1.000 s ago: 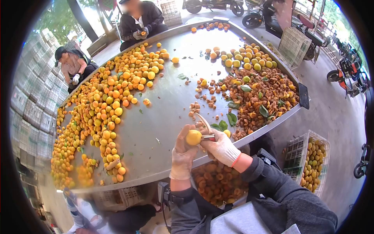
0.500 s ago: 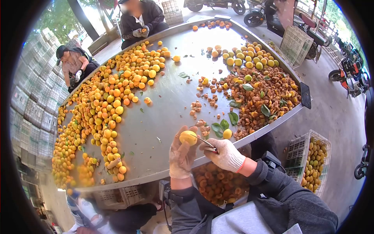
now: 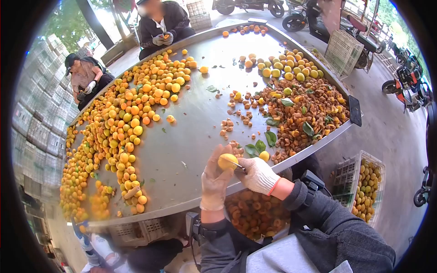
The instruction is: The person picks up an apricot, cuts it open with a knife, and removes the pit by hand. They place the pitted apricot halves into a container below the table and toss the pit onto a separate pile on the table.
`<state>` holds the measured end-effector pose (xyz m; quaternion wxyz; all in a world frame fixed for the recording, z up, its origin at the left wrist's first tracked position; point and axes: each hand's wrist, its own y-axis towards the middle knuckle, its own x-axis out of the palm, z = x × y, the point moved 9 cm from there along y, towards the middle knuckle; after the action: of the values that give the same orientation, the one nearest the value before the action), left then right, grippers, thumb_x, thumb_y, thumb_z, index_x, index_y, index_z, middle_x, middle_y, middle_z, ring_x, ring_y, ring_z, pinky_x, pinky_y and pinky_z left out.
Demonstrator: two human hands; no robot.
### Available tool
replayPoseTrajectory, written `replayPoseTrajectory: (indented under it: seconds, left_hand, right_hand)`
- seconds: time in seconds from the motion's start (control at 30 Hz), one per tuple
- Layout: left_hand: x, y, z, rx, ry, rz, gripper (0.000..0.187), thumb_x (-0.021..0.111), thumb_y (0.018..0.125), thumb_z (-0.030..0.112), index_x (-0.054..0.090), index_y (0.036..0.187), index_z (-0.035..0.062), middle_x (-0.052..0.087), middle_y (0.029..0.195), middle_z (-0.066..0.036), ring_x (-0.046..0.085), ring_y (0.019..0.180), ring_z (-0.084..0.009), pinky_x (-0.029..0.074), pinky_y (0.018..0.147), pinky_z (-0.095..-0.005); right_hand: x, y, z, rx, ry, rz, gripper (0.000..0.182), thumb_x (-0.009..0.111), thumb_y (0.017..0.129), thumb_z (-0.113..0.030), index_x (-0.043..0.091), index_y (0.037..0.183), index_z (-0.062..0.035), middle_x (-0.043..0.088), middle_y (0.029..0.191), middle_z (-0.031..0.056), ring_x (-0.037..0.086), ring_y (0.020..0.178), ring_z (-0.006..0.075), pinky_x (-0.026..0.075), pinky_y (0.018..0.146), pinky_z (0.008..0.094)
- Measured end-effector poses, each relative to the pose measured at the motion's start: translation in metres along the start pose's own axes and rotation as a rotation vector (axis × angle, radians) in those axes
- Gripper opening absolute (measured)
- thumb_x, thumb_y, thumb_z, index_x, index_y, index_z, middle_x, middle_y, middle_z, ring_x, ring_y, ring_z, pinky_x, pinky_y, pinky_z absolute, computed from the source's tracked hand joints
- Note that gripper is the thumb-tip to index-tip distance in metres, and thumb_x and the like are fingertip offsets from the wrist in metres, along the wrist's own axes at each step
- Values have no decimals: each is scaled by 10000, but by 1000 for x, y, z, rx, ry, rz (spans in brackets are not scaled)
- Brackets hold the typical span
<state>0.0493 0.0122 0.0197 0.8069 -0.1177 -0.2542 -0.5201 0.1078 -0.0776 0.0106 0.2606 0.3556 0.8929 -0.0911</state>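
In a white glove, my left hand (image 3: 213, 178) holds a yellow apricot (image 3: 227, 160) between thumb and fingers, just over the near table edge. My right hand (image 3: 261, 176), gloved too, is closed around a small knife (image 3: 240, 168); its thin metal blade lies against the apricot's right side, and the handle is mostly hidden in the glove. Close beyond my hands, a single apricot (image 3: 264, 156) and green leaves (image 3: 260, 146) lie on the metal table (image 3: 182, 132). Below my wrists are halved apricots (image 3: 255, 211) in a container.
Whole apricots (image 3: 132, 107) cover the table's left side. At right lies a heap of brown pits and scraps (image 3: 305, 118), near a phone (image 3: 355, 110) on the rim. A crate of apricots (image 3: 383, 173) stands right. Two people (image 3: 164, 22) work across the table; another's legs show lower left.
The apricot and my left hand have shifted slightly right. My right hand has drawn closer, bringing the blade across the apricot's side. The view has shifted a little.
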Motion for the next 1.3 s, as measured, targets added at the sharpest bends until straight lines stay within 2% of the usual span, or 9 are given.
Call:
replayPoseTrajectory:
  seconds: [0.13, 0.37, 0.47, 0.6, 0.83, 0.93, 1.03, 1.07, 1.3]
  left_hand:
    - [-23, 1, -22, 39, -19, 133, 549, 667, 791, -102, 470, 1301, -43, 607, 1184, -152, 595, 1084, -237, 467, 974, -341]
    - [-13, 1, -1, -3, 253, 277, 513, 705, 759, -111, 517, 1231, -43, 637, 1064, -111, 618, 960, -172, 527, 854, -292]
    - [-19, 4, 5, 27, 322, 189, 526, 717, 745, -113, 520, 1227, -44, 638, 1044, -99, 608, 954, -149, 535, 839, -288]
    - [-8, 6, 5, -39, 304, 84, 517, 697, 744, -137, 531, 1225, -44, 634, 1105, -130, 629, 981, -174, 544, 847, -310]
    - [-36, 13, -9, 48, -46, 198, 537, 697, 739, -135, 536, 1242, -31, 617, 1174, -135, 615, 1055, -194, 526, 891, -312]
    - [-27, 7, -6, -103, 392, 269, 537, 734, 729, -99, 550, 1228, -23, 593, 1212, -121, 584, 1094, -176, 507, 903, -290]
    - [2, 8, -6, 25, 615, 76, 561, 756, 727, -66, 534, 1239, -15, 573, 1241, -112, 557, 1119, -154, 494, 900, -274]
    - [6, 8, -8, 21, 614, 68, 561, 756, 727, -66, 534, 1239, -15, 573, 1241, -112, 557, 1119, -154, 494, 900, -274]
    - [6, 4, 4, 218, 632, 113, 505, 690, 807, -30, 485, 1268, -11, 641, 1118, -99, 618, 1012, -183, 504, 871, -300]
  right_hand:
    - [-3, 1, -9, -58, -160, 99, 212, 612, 820, -88, 655, 1026, -115, 646, 755, 173, 645, 736, 354, 505, 652, 401]
    - [2, 13, -2, 12, -167, 89, 136, 631, 803, -99, 651, 933, -70, 644, 761, 181, 637, 723, 350, 503, 645, 392]
    - [38, 15, 9, 88, 287, -388, 136, 603, 847, -98, 692, 921, -26, 690, 800, 128, 642, 740, 180, 500, 712, 309]
    - [47, 10, 15, 98, 504, -480, 184, 587, 861, -103, 696, 963, 4, 701, 867, 133, 645, 819, 168, 493, 766, 308]
    - [-23, -15, 8, 82, -56, -226, 178, 599, 875, -148, 692, 945, -15, 703, 875, 125, 654, 822, 172, 495, 747, 300]
    - [-49, -19, 19, 389, 513, 32, 259, 678, 858, -211, 674, 1059, -48, 693, 924, 83, 636, 862, 135, 502, 732, 271]
    - [-50, 5, 3, 166, 513, 68, 300, 695, 840, -149, 633, 1114, -47, 652, 906, 29, 589, 843, 56, 485, 711, 216]
    - [-49, 11, -2, 120, 323, 26, 429, 721, 805, -254, 610, 1151, -28, 677, 922, 81, 633, 800, 121, 512, 709, 257]
    - [-27, 18, -9, 267, 768, -66, 265, 683, 859, -183, 630, 1079, -45, 659, 883, 10, 579, 769, 61, 479, 646, 226]
